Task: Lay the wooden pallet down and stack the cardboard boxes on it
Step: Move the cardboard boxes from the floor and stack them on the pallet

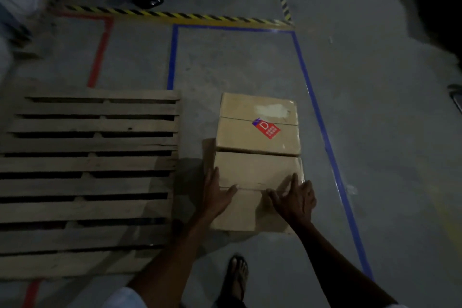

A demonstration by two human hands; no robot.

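Leaning over the near cardboard box [250, 170] and bracketing it with both hands: laying the left hand [217, 195] flat along the top left edge, fingers straight and thumb stretched across the lid, and spreading the right hand [295, 200] open on the top right, fingers splayed, not curling under or round anything. Judging by that, bracing the two sides to find purchase for a lift, not carrying yet. Working with this box sitting on the concrete floor [225, 65] inside the blue tape [324, 137] outline, close against the far cardboard box [257, 107] bearing a red sticker [266, 129]; not being able to tell whether touching it or standing a sliver apart. Having the wooden pallet [87, 165] lying flat just to the left, slats up and carrying nothing: already laid down, apparently, and waiting near enough for a short sideways swing. Planting a sandalled foot [237, 272] close behind the box, probably for balance. Likely needing next to slide the fingers lower, under the base edges, flat palms on smooth card risking a slip.
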